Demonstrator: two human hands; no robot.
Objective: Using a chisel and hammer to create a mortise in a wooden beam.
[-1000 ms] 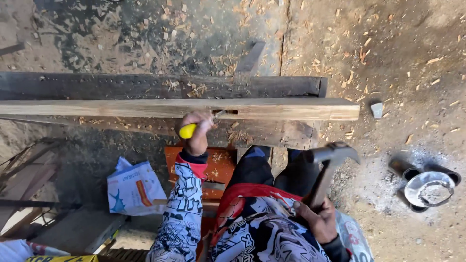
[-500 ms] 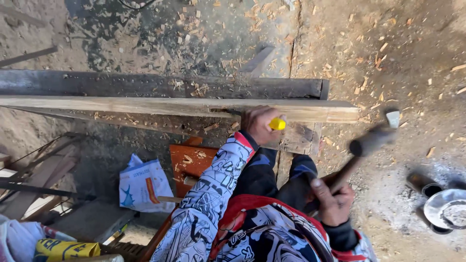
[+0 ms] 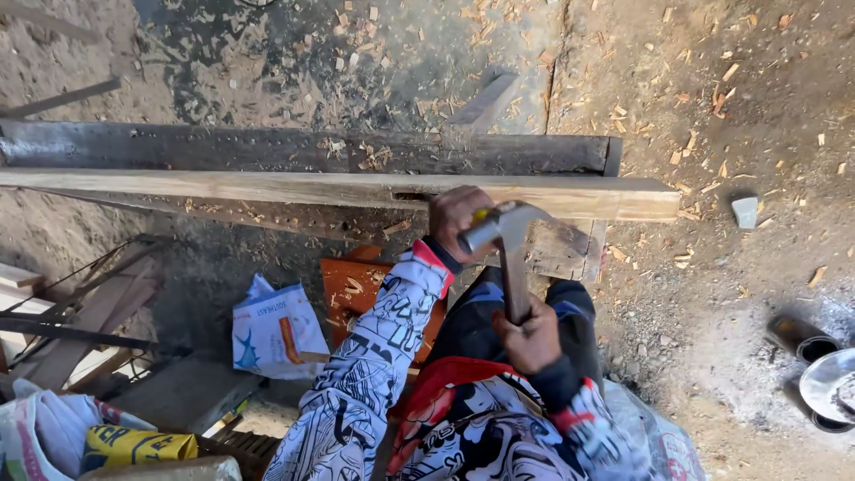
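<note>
My left hand (image 3: 456, 219) grips a yellow-handled chisel (image 3: 482, 215) set against a long pale wooden beam (image 3: 294, 188), next to a dark slot cut in its near face. My right hand (image 3: 531, 335) holds the handle of a grey metal hammer (image 3: 508, 239). The hammer head sits right at the chisel's butt, just beside my left fingers. The chisel's blade is hidden by my hand. The beam lies on a dark, worn timber bench (image 3: 294, 149). My sleeves carry a black-and-white print.
Wood chips litter the dirt ground. An orange stool (image 3: 353, 283) and a white-and-blue bag (image 3: 270, 331) lie below the bench. Planks (image 3: 80, 321) are stacked at left. A small grey block (image 3: 745, 212) and metal bowls (image 3: 824, 379) sit at right.
My left hand slid right along the beam with the chisel. The hammer, held low and then off to the right, has swung in onto the chisel's butt.
</note>
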